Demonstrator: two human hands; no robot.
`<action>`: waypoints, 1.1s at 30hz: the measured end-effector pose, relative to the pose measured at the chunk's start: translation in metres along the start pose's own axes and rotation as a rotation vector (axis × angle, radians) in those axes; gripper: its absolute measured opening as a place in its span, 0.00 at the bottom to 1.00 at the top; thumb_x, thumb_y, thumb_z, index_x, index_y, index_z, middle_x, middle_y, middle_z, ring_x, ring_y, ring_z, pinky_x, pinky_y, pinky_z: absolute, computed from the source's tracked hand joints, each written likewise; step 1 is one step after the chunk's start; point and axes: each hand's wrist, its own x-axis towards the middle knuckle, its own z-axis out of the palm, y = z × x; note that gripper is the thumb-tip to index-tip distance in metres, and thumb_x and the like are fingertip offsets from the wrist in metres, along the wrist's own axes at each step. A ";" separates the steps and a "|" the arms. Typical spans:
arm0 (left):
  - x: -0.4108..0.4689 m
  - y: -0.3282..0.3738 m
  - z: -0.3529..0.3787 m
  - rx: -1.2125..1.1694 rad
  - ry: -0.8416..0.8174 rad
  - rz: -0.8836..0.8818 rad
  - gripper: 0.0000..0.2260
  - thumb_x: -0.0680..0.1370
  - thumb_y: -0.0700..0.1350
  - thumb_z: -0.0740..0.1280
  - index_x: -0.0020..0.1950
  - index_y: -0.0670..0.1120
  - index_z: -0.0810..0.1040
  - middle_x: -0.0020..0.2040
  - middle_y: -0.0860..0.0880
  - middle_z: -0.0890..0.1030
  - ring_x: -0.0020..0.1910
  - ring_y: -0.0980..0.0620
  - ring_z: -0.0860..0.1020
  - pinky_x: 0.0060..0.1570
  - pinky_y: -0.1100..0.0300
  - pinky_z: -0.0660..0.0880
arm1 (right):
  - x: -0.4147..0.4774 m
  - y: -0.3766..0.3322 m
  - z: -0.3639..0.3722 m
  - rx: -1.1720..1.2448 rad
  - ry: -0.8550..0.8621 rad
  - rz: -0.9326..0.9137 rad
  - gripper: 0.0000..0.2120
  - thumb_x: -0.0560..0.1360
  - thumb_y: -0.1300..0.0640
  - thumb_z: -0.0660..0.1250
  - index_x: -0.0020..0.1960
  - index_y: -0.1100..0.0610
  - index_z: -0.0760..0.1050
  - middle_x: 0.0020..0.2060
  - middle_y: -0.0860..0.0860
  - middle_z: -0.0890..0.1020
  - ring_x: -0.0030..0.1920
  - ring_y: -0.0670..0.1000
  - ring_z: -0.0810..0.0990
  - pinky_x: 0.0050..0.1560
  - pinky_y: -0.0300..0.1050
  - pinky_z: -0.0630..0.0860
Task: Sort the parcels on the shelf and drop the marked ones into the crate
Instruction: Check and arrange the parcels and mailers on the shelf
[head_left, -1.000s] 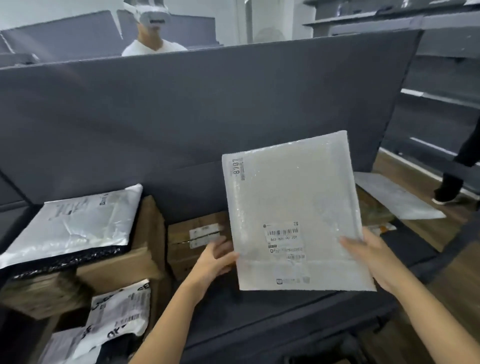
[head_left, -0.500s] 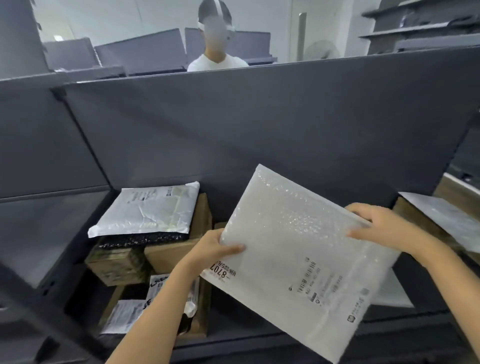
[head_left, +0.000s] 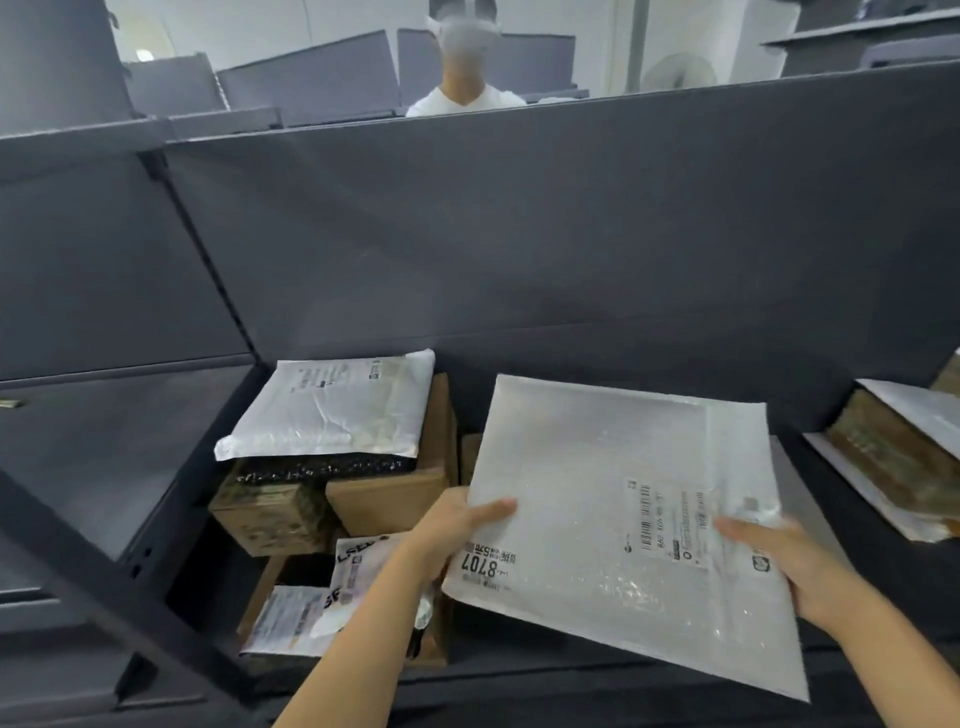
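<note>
A large white bubble mailer (head_left: 597, 499) with a barcode label and the number 8707 lies nearly flat in front of me, above the dark shelf (head_left: 571, 670). My left hand (head_left: 452, 530) grips its left edge, thumb on top. At the right edge my right hand (head_left: 774, 561) holds it, fingers over the label side. To the left sits a stack of parcels: a white poly mailer (head_left: 332, 405) on a black packet and brown cardboard boxes (head_left: 389, 493). No crate is in view.
A tall grey partition (head_left: 519, 223) closes the back of the shelf. More printed poly bags (head_left: 306, 608) lie low at the left. A taped box with white mailers (head_left: 893, 467) sits at the right. A person in a white shirt (head_left: 462, 98) stands behind the partition.
The mailer has turned from upright to nearly flat, with its label now at the right. My view has swung left and down. My right hand has dropped from the top edge to the right edge.
</note>
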 end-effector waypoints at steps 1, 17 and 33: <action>0.003 -0.008 0.007 0.023 -0.009 -0.057 0.10 0.74 0.49 0.72 0.51 0.44 0.80 0.45 0.45 0.86 0.41 0.48 0.85 0.39 0.58 0.79 | 0.001 0.005 -0.006 -0.028 0.017 0.027 0.39 0.47 0.54 0.84 0.55 0.64 0.78 0.45 0.62 0.85 0.41 0.60 0.85 0.40 0.53 0.82; 0.001 -0.128 0.047 -0.096 0.280 -0.354 0.08 0.73 0.38 0.72 0.44 0.48 0.75 0.46 0.52 0.80 0.44 0.56 0.78 0.45 0.64 0.73 | 0.017 0.084 0.012 -0.179 0.178 0.227 0.18 0.71 0.67 0.70 0.59 0.57 0.73 0.51 0.59 0.82 0.50 0.60 0.82 0.49 0.55 0.79; 0.064 -0.057 0.022 1.057 0.066 -0.019 0.48 0.69 0.69 0.63 0.78 0.52 0.40 0.77 0.48 0.33 0.77 0.43 0.36 0.75 0.47 0.47 | 0.149 -0.016 0.047 -0.450 0.251 -0.090 0.13 0.71 0.64 0.68 0.54 0.54 0.76 0.50 0.53 0.82 0.50 0.57 0.81 0.54 0.52 0.78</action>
